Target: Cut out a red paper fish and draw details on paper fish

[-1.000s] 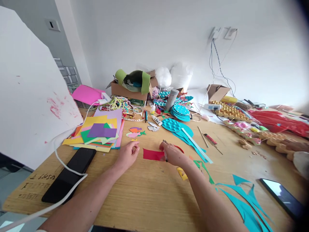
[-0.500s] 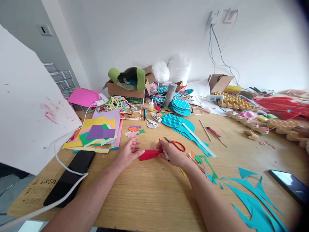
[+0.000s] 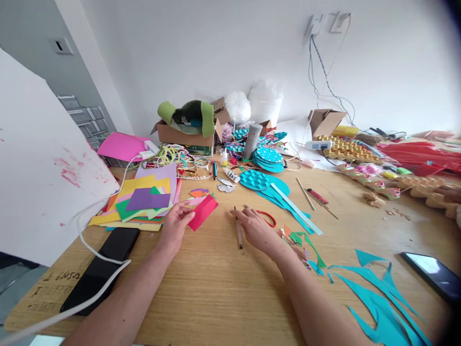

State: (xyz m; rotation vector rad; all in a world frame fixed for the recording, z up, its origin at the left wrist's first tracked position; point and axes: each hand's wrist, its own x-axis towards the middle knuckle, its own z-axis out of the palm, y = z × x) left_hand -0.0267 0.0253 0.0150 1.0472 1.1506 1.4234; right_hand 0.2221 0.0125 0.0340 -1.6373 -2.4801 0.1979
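Observation:
My left hand [image 3: 175, 223] pinches a piece of red paper [image 3: 203, 212] between thumb and fingers, lifted at a slant above the table. My right hand [image 3: 257, 229] lies palm down with its fingers stretched forward. Beside its thumb a pencil [image 3: 239, 234] lies on the wood, pointing away from me. Scissors with red-orange handles [image 3: 268, 219] are partly hidden behind my right fingers. Beyond the red paper lie small paper fish cut-outs [image 3: 199, 192], partly covered by it. White fish cut-outs with drawn lines [image 3: 226, 185] rest farther back.
Stacked coloured paper [image 3: 149, 199] and a black phone [image 3: 103, 269] lie at left, with a white cable [image 3: 90, 300] across the phone. Blue paper scraps [image 3: 376, 293] and another phone [image 3: 430, 274] lie at right. A grey bottle [image 3: 252, 142] stands at the back.
My left hand has lifted the red paper and drawn it left, out of my right hand. The pencil has left my right hand's grip and is on the table.

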